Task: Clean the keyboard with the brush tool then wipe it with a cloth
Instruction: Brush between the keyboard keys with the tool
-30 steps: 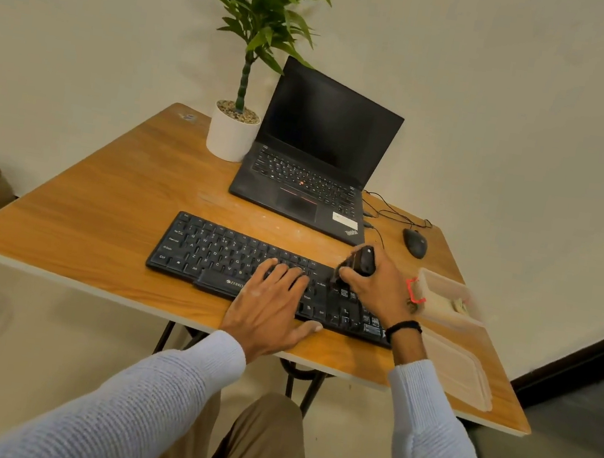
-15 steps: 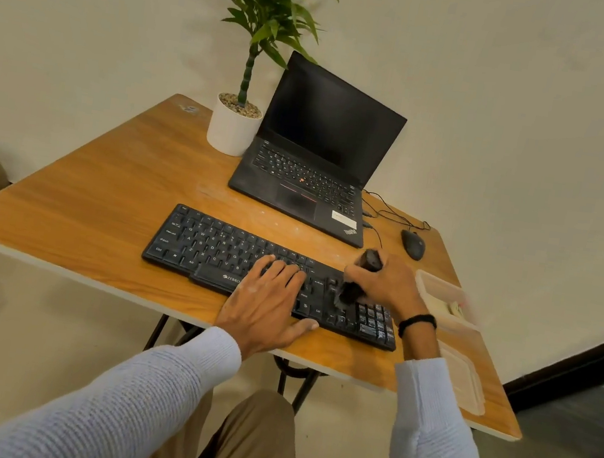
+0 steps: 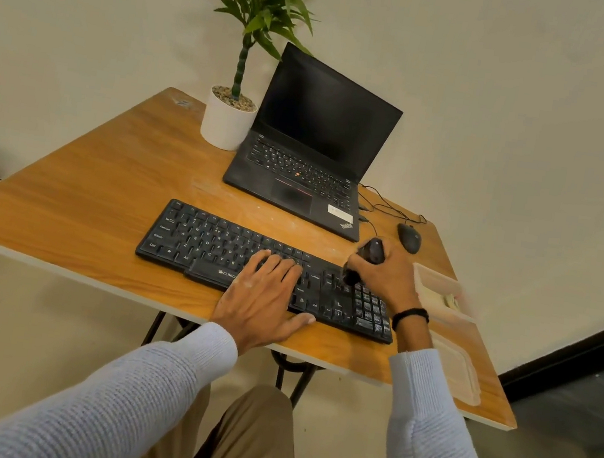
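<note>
A: First entry, the hardest to read?
B: Brush tool (image 3: 369, 253): dark, with a rounded top. The right hand (image 3: 388, 278) curls its fingers round it. Its middle is hidden in the fist. Its lower end is blurred and sits down on the keys just left of the number pad. Bristles cannot be made out.
A: The keyboard?
B: Keyboard (image 3: 209, 239): black plastic, full-size, long and flat, on a wood-grain table (image 3: 83, 198). The middle keys and part of the maker's mark are covered by the left hand (image 3: 264, 295), which lies flat with straight, spread fingers and holds nothing.
A: Right of the keyboard?
B: Clear plastic box (image 3: 439, 287): rectangular, smeared by blur, contents not legible. Right of the keyboard and nearer the table's front edge lies a pale flat lid (image 3: 461, 369).
A: Behind the keyboard?
B: Black laptop (image 3: 317, 134), open, screen dark. Black oval mouse (image 3: 409, 238) with thin cables. White round pot (image 3: 225, 125) holding pebbles and a green plant, its leaves cut off at the top.
A: On the person?
B: Black band (image 3: 411, 316) at the right wrist and ribbed pale blue sleeves (image 3: 154, 383).
</note>
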